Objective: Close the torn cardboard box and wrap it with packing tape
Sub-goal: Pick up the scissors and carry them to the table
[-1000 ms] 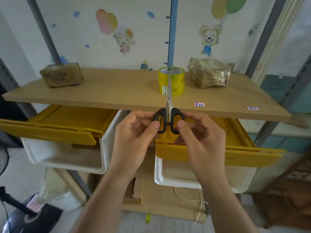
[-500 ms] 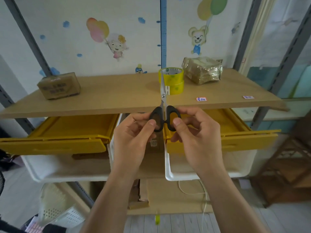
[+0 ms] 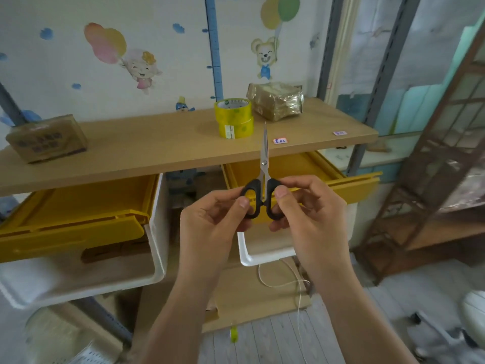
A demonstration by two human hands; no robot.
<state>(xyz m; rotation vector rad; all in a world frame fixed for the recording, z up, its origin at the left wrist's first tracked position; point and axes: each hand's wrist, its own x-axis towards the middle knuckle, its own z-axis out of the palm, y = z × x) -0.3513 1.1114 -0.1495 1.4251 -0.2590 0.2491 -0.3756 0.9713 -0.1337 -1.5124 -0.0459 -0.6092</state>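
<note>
Black-handled scissors (image 3: 264,164) point upright with blades closed, in front of the wooden shelf's (image 3: 147,145) front edge. My left hand (image 3: 212,224) pinches the left handle loop and my right hand (image 3: 312,214) pinches the right loop. Two stacked rolls of yellow packing tape (image 3: 234,118) stand on the shelf behind the blade tip. A cardboard box wrapped in shiny tape (image 3: 275,101) sits right of the rolls. A plain brown cardboard box (image 3: 47,139) sits at the shelf's left end.
Under the shelf hang two white bins with yellow lids, one at the left (image 3: 78,219) and one at the right (image 3: 309,169). Flat cardboard and a white string (image 3: 278,282) lie below. A brown metal rack (image 3: 430,164) stands at right.
The view has swung left and tilted, so the shelf and tape sit further right. Both hands with the scissors have shifted right of the tape rolls; the hold on the handles is unchanged.
</note>
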